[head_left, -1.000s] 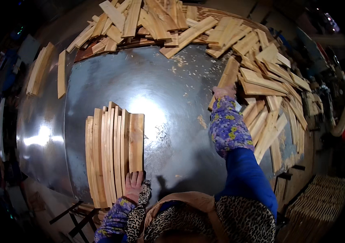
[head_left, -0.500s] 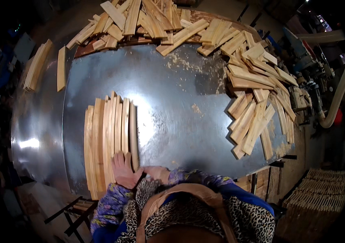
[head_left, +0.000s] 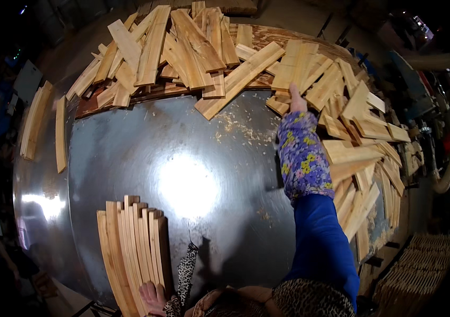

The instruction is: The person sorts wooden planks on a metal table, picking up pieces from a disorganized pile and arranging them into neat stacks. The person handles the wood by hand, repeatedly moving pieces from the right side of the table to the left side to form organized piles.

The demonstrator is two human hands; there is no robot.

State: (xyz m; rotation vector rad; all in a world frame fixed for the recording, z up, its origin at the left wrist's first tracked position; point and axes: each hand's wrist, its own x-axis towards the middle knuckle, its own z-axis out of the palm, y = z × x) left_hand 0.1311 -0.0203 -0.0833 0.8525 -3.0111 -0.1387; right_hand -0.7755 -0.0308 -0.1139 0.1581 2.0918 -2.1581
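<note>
My left hand (head_left: 152,297) lies on the near end of a row of wooden boards (head_left: 124,248) standing on edge, side by side, at the near left. Its fingers are spread over their top edges. Far to the right, my right hand (head_left: 297,100) is at the near end of a wide, pale wooden board (head_left: 295,64) in the loose pile. The thumb lies over that board's end, and the other fingers are mostly hidden. The right arm stretches across the metal table (head_left: 130,153) in a flowered cuff and blue sleeve.
Loose boards (head_left: 198,47) are heaped along the table's far edge, and more boards (head_left: 359,203) lie down the right side. Several boards (head_left: 37,121) are at the far left, near a single board (head_left: 61,134). Wood shavings (head_left: 235,127) dot the metal. Stacked wood (head_left: 415,269) stands lower right.
My right hand has gone from beside my left hand to the far right pile. My left hand stays on the row's near end. The view has shifted, so the row appears lower.
</note>
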